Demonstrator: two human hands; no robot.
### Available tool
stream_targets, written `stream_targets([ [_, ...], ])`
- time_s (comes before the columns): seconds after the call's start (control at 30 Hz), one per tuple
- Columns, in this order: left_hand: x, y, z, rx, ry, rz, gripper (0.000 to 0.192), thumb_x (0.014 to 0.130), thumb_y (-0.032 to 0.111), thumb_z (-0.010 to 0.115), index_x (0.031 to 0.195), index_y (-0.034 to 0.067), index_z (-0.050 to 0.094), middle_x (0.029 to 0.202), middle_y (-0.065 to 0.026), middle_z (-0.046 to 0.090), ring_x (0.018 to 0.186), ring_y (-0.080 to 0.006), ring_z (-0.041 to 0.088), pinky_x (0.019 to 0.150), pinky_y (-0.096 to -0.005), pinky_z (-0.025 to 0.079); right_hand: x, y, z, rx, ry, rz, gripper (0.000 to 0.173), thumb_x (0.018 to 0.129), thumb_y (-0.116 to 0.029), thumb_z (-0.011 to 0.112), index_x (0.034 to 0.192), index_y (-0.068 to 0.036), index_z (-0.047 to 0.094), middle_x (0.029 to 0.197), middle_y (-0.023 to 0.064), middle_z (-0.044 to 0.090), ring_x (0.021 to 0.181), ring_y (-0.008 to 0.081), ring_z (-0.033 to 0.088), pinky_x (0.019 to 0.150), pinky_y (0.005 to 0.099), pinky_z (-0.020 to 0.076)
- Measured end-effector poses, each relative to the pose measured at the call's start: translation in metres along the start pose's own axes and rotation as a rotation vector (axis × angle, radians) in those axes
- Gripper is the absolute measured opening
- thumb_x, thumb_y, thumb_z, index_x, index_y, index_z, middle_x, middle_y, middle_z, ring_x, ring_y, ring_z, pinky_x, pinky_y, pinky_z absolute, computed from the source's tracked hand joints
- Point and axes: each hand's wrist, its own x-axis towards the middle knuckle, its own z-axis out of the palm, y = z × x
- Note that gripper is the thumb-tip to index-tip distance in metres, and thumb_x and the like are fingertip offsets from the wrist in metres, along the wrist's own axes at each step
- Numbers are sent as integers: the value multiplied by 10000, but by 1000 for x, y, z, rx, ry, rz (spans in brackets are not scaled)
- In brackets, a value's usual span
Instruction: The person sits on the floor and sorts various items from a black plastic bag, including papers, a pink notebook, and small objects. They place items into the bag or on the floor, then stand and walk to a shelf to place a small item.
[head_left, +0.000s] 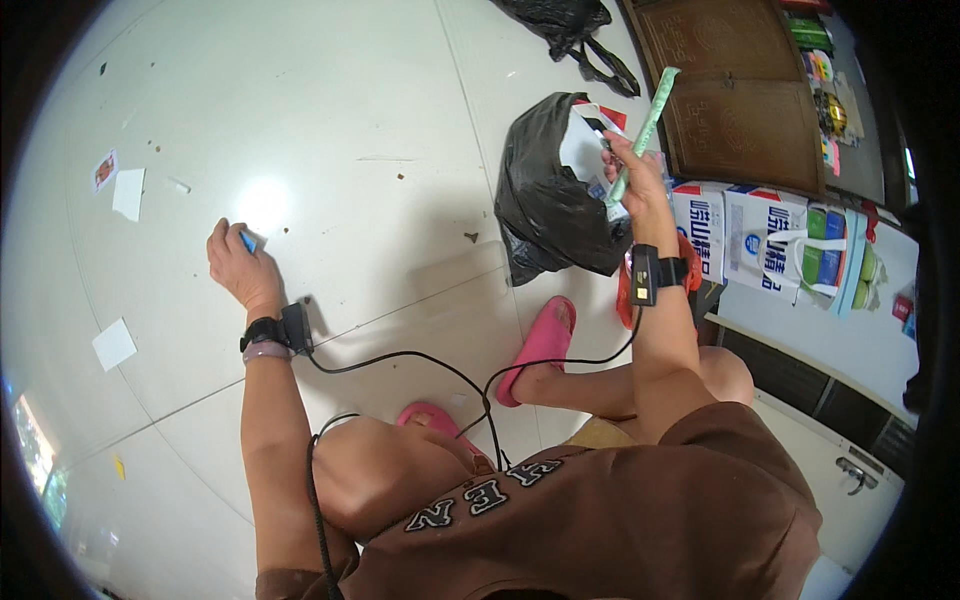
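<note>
My left hand (241, 262) is low over the pale tiled floor (360, 217), its fingers curled around a small blue piece (248, 241) that is mostly hidden. On the right, my right hand (637, 176) grips a long, narrow light-green wrapper or strip (651, 124) that sticks out past the fingers. That hand is at the mouth of a black plastic bag (536, 187), which stands open on the floor. White and red items, perhaps paper or packaging, show inside the bag. Each wrist wears a black strapped device with a cable.
Scraps of white paper (129, 195), a white card (115, 345) and a yellow bit (120, 466) lie on the floor at left. Another black bag (570, 22) lies at the top. Printed cartons (765, 232) and a wooden cabinet (739, 97) line the right. Pink slippers (538, 349) are on my feet.
</note>
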Motion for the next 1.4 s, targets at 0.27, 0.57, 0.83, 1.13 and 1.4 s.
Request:
stream_targets([
  [0.27, 0, 2, -2, 26, -62, -28, 390, 756, -34, 558, 1123, 99, 564, 1334, -81, 479, 1273, -280, 406, 1025, -444, 323, 21, 27, -30, 1078, -47, 260, 215, 978, -80, 463, 1069, 74, 583, 1053, 201, 597, 995, 333, 618, 822, 415, 568],
  [0.57, 0, 3, -2, 2, -43, -16, 379, 752, -39, 543, 1104, 100, 567, 1321, -74, 490, 1272, -275, 408, 1019, -440, 322, 12, 25, -17, 1022, -95, 140, 349, 945, -12, 417, 1275, 99, 441, 1253, 284, 512, 1195, 469, 489, 990, 593, 452],
  [0.83, 1, 3, -1, 5, -28, -11, 372, 749, -42, 540, 1094, 95, 569, 1310, -81, 497, 1262, -280, 420, 1010, -444, 332, 8, 20, -7, 842, 41, 94, 486, 830, 189, 481, 1305, 113, 409, 1285, 272, 485, 1212, 449, 487, 987, 477, 504],
  [1.13, 1, 1, 1, 8, -2, 11, 354, 754, -39, 553, 1081, 96, 572, 1289, -85, 512, 1240, -287, 444, 994, -442, 350, 21, 27, -22, 1078, -113, 194, 365, 808, 178, 473, 1146, 73, 561, 1083, 199, 567, 1004, 315, 608, 856, 380, 588],
  [1.4, 0, 1, 0, 13, -6, 25, 328, 766, -26, 557, 1071, 94, 568, 1303, -89, 503, 1258, -290, 422, 1002, -449, 339, 10, 1, 6, 1121, -413, 147, 460, 708, 175, 404, 1137, 80, 541, 1201, 256, 497, 1193, 426, 503, 978, 480, 513],
])
